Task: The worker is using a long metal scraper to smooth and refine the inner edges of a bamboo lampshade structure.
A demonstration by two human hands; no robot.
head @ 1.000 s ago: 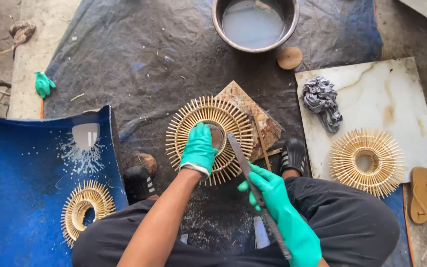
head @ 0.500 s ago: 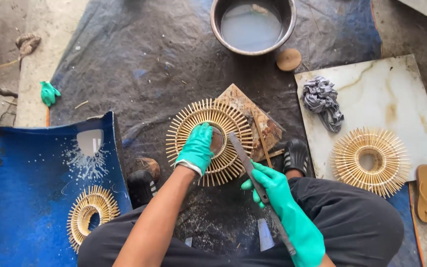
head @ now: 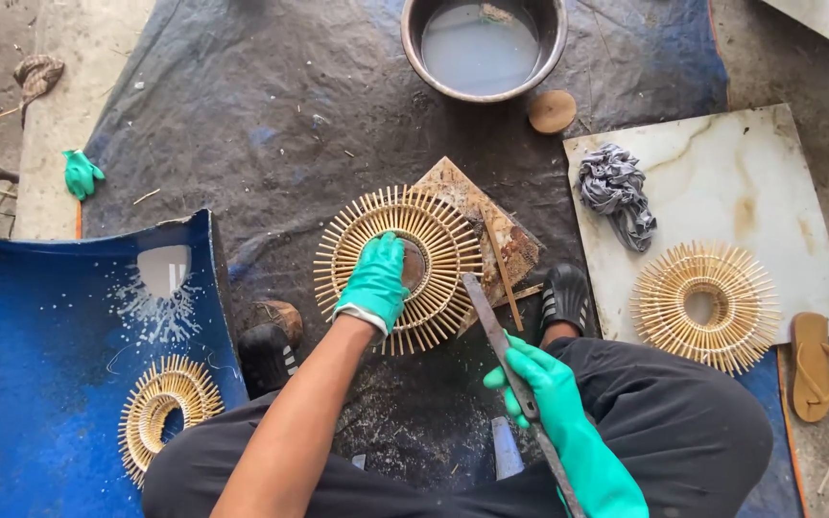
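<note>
Left hand point(head: 376, 280) fingers flat on sunburst stick ring point(head: 397, 266), right hand point(head: 539, 384) fist-wrapped round long blade point(head: 496, 331) just beside; two rings already set aside.

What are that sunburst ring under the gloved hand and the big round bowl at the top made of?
The sunburst ring looks like thin bamboo or wooden sticks, pale tan and unvarnished, set radially around an open centre. The bowl seems to be metal: a dull grey rim with a faint sheen, holding cloudy liquid. The left hand pressing on the ring wears a green glove, probably rubber.
</note>
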